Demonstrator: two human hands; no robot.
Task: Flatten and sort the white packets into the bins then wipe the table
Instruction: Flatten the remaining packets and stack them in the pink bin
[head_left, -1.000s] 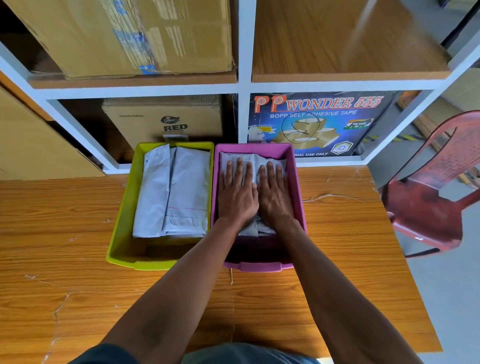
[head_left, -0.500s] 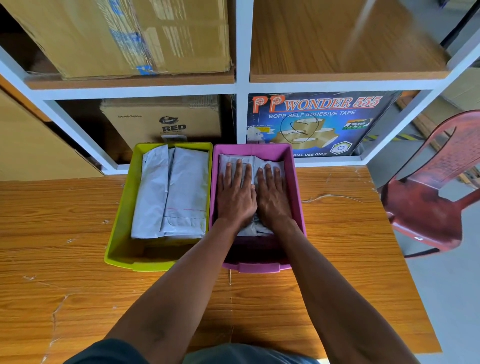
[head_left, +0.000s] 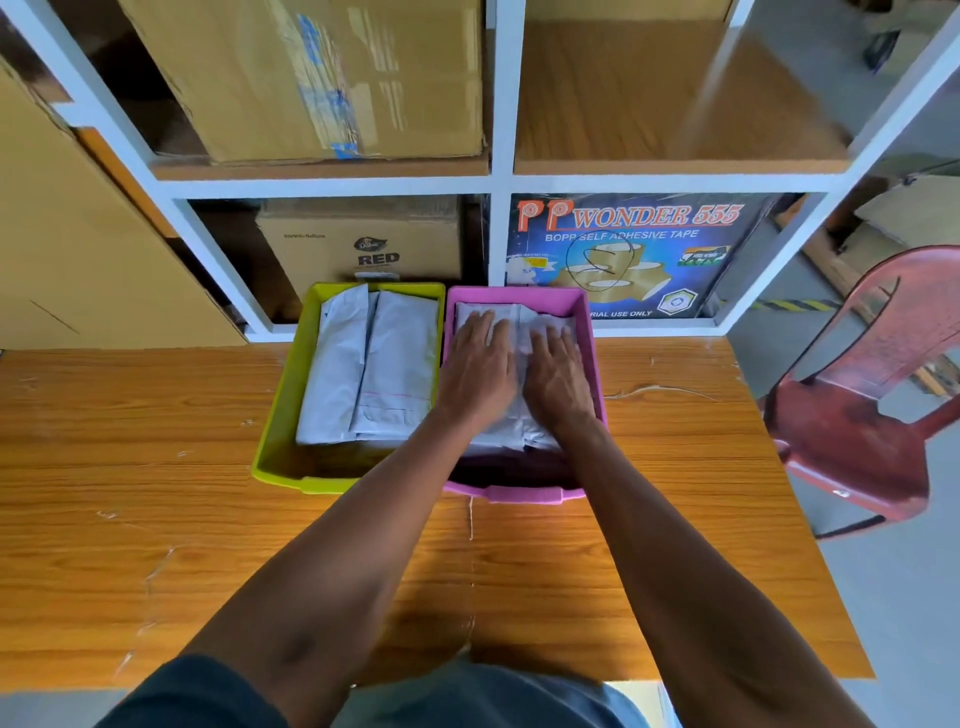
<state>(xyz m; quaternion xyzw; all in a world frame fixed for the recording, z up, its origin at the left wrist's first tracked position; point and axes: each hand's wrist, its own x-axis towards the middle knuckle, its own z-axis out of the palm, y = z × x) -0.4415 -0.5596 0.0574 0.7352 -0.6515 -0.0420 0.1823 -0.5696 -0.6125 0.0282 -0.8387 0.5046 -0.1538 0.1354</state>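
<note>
White packets (head_left: 511, 431) lay in the pink bin (head_left: 592, 358), pressed down by the left hand (head_left: 475, 374) and right hand (head_left: 558, 379), both palm-down with fingers straight, side by side. Just left of the hands, the green bin (head_left: 280, 415) held more packets (head_left: 369, 364). Both bins sat on the wooden table (head_left: 156, 519).

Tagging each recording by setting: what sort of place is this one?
Probably a stockroom or packing area: white shelving holds cardboard cartons and an adhesive tape box, and white packets lie sorted in a green bin and a pink bin on a wooden table.
</note>
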